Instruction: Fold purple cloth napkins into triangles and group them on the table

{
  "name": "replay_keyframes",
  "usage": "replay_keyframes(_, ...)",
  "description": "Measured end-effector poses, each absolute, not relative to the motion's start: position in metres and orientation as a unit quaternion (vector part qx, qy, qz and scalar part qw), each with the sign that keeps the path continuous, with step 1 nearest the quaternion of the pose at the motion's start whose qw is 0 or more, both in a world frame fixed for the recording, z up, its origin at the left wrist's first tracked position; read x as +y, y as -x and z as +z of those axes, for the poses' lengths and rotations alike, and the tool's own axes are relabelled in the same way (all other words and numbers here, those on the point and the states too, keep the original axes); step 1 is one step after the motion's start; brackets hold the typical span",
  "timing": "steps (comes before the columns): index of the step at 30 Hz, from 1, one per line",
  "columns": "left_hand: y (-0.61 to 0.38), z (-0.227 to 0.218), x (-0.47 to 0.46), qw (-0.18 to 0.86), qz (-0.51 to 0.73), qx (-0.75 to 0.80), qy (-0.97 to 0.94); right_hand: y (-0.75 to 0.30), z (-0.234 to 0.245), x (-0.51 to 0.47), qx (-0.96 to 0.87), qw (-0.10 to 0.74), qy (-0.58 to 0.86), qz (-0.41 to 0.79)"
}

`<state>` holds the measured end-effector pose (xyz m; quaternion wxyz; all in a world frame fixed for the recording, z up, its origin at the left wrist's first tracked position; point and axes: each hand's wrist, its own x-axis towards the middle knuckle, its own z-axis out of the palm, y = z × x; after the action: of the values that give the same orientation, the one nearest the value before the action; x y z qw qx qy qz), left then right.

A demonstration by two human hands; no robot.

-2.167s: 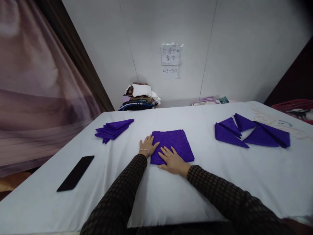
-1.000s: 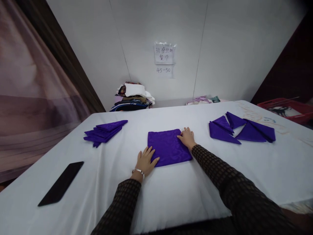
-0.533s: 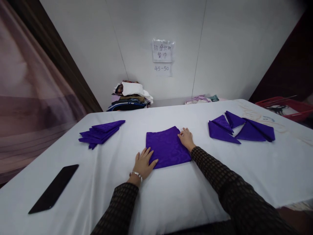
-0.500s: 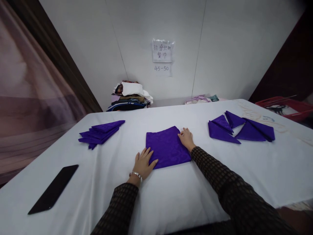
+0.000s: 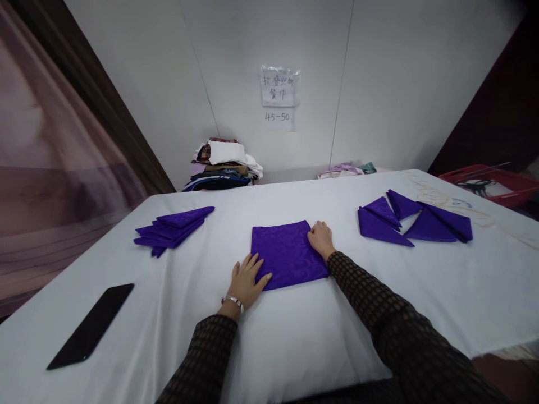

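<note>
A purple cloth napkin (image 5: 288, 255), folded to a rough square, lies flat in front of me on the white-covered table. My left hand (image 5: 248, 280), with a bracelet at the wrist, rests on its lower left edge, fingers spread and flat. At the right edge, near the far corner, my right hand (image 5: 321, 240) has its fingers curled closed on the cloth; the fingertips are partly hidden. To the left sits a fanned stack of folded purple napkins (image 5: 174, 230). Several triangular purple napkins (image 5: 435, 221) lie on the right, some overlapping.
A dark flat slab (image 5: 92, 325) lies at the left front of the white tablecloth (image 5: 189, 314). Beyond the far edge are a pile of folded clothes (image 5: 223, 165) and more fabric (image 5: 343, 170). A red basket (image 5: 497, 193) stands at the far right. Handwritten paper (image 5: 278, 88) hangs on the wall.
The napkin's far edge has straightened and its far right corner has shifted slightly right. My right hand's fingers have curled in more. My left hand stays in place.
</note>
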<state>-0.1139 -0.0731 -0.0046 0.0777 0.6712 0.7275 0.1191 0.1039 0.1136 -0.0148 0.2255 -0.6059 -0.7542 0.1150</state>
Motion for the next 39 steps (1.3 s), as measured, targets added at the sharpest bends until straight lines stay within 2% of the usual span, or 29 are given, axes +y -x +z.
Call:
replay_keyframes(18,0.115,-0.004,-0.074,0.087,0.137,0.717,-0.678,-0.105,-0.019,0.12,-0.759,0.234,0.598,0.107)
replay_keyframes(39,0.117,-0.009,-0.075,0.08,0.147,0.714,-0.679,-0.105,-0.017,0.128,-0.78,0.184,0.59,0.096)
